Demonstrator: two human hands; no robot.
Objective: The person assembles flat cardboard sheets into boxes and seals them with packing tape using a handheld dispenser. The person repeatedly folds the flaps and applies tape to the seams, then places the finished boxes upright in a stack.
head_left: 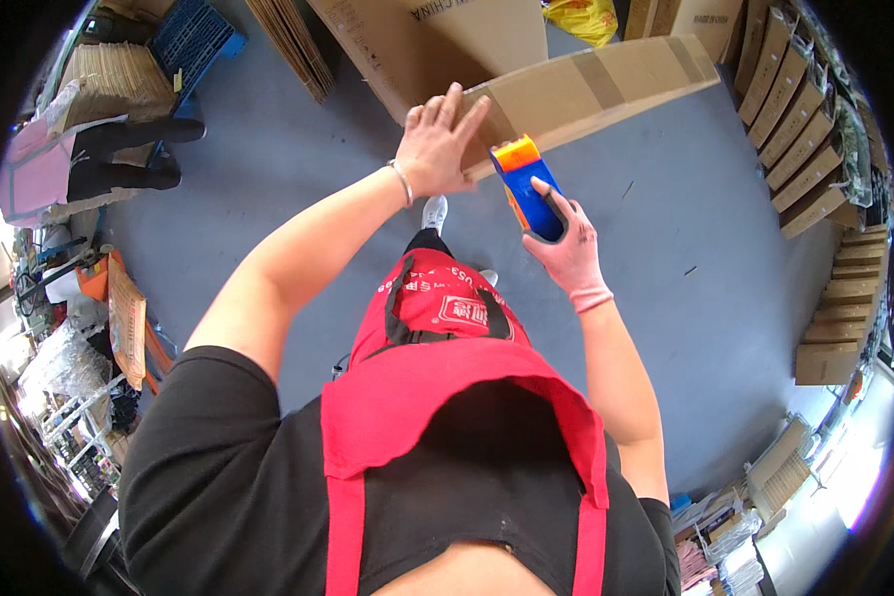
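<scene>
A long, narrow brown carton [566, 96] lies in front of me, with darker bands of tape across its side. My left hand [439, 144] rests on the carton's left end, fingers spread, with a bracelet at the wrist. A blue and orange tape dispenser [528, 189] is gripped in my right hand [568, 248], which wears a pinkish glove with dark fingertips. The dispenser's orange front end is close to the carton's lower edge; whether it touches, I cannot tell. Where the tape's free end lies does not show.
Behind the long carton stands a bigger brown carton [437, 50]. Stacked cartons [795, 119] line the right side. Flat cardboard [119, 84] is piled near a blue pallet [194, 45] at far left. Another person [79, 164] in pink is at the left. A yellow bag [581, 18] lies ahead.
</scene>
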